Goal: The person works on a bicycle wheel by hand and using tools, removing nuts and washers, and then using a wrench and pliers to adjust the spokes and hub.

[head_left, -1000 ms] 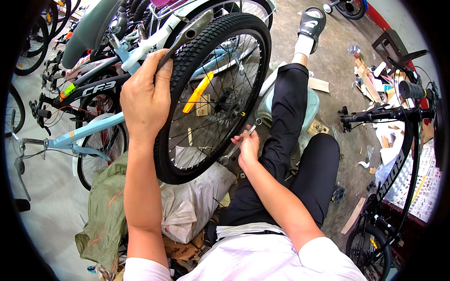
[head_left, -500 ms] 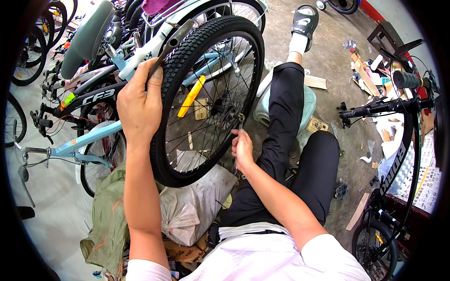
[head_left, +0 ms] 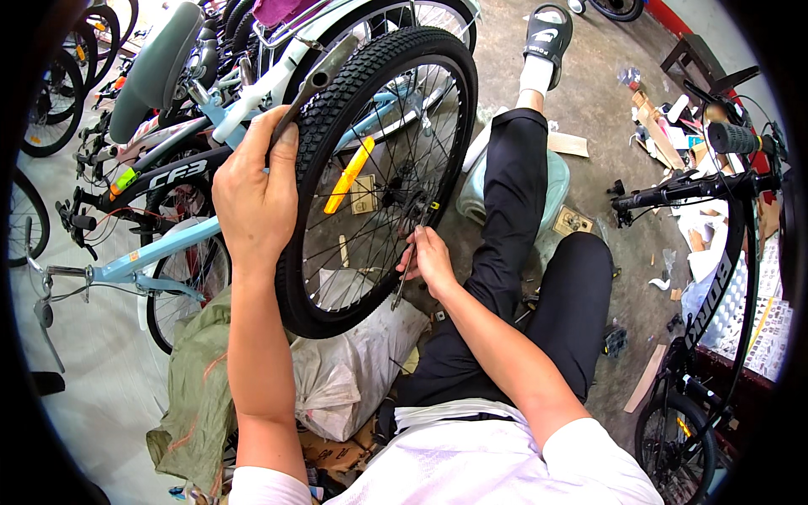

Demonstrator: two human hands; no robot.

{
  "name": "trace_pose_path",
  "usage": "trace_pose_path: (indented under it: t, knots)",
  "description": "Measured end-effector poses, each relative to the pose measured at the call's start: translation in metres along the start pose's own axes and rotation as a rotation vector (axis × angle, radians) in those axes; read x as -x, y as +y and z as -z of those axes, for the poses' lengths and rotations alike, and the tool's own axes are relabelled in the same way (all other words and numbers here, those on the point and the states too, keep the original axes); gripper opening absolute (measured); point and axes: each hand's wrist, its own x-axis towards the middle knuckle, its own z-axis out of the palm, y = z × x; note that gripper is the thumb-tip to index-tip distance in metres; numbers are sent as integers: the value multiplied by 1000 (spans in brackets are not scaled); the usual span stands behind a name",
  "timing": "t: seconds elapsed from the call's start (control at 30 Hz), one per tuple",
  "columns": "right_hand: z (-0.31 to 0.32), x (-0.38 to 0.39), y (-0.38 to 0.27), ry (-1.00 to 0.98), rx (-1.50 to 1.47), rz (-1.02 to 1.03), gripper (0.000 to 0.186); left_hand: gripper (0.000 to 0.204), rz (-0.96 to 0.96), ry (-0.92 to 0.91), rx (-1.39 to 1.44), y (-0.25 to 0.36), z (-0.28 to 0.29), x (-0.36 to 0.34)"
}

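Note:
A black bicycle wheel (head_left: pixel 438 48) with a knobby tyre stands tilted in front of me, a yellow reflector (head_left: pixel 349 176) among its spokes. At its left side, my left hand (head_left: pixel 257 189) is closed round a dark grey metal tube (head_left: pixel 325 74) with a hollow end, thumb beside the tread. My right hand (head_left: pixel 429 259) pinches a slim metal wrench (head_left: pixel 398 293) just below the wheel's hub (head_left: pixel 416 204). The lower end of that wrench sticks out under my fingers; its upper part is largely hidden. A small yellow piece shows at the hub.
Behind the wheel, a light blue bicycle (head_left: pixel 160 248) lies among several others. White and green sacks (head_left: pixel 358 362) sit below the wheel. To the right are a black bicycle frame (head_left: pixel 720 278), scattered cardboard scraps (head_left: pixel 661 135) and a low dark stool (head_left: pixel 699 59). My legs stretch forward beside a pale green plastic stool (head_left: pixel 551 181).
My right hand has shifted slightly left and up toward the hub, and the wrench in it now points down below my fingers. The left hand and wheel have barely moved.

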Motion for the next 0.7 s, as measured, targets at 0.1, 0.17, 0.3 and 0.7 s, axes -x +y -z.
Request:
trace_pose_path:
  t: [0.1,0.17,0.3,0.7]
  knots:
    - [2,0,-7,-51,8,-13,38,21,-5,3,1,1,1,1]
    - [5,3,-15,-142,-133,-76,39,21,-5,2,1,0,0,1]
    - [5,0,-24,-158,-92,-121,41,22,-7,19,14,1,0,1]
    - [4,-8,-52,-84,-447,-374,37,23,-23,25,37,4,-5,0]
